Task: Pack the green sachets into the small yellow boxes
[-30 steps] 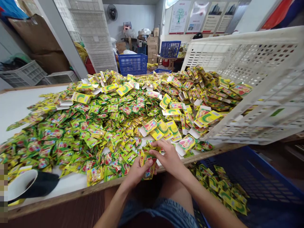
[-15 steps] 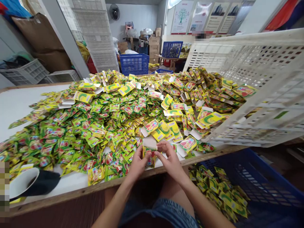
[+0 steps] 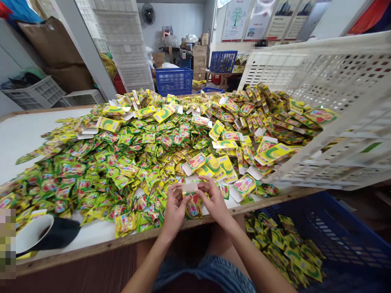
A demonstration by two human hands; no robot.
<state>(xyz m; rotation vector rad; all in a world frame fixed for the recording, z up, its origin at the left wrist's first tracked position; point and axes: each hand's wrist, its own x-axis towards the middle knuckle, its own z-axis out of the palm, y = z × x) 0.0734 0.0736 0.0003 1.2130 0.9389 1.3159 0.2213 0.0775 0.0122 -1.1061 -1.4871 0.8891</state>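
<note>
At the table's front edge, a small yellow-and-green candy box [image 3: 193,206] is held upright between my two hands. Its pale top flap points up, and a red fruit print faces me. My left hand [image 3: 175,208] grips the box's left side with thumb and fingers. On the opposite side, my right hand [image 3: 213,199] has its fingers closed at the flap and upper edge. Small green-and-yellow sachets [image 3: 146,175] lie heaped left of and beyond my hands. Just to the right rest several flat printed boxes [image 3: 245,184], some with white end flaps sticking out.
A dark mug [image 3: 58,234] lies on its side at the left front. One white perforated crate [image 3: 351,158] is tipped over the table's right end, beside piled boxes [image 3: 275,108]. Below right, a blue crate [image 3: 345,244] contains filled-looking boxes. The wooden table edge [image 3: 122,243] runs before me.
The box's flap has tilted and now looks shorter, and more of the printed front shows. My right hand's fingers have moved up and in over the flap.
</note>
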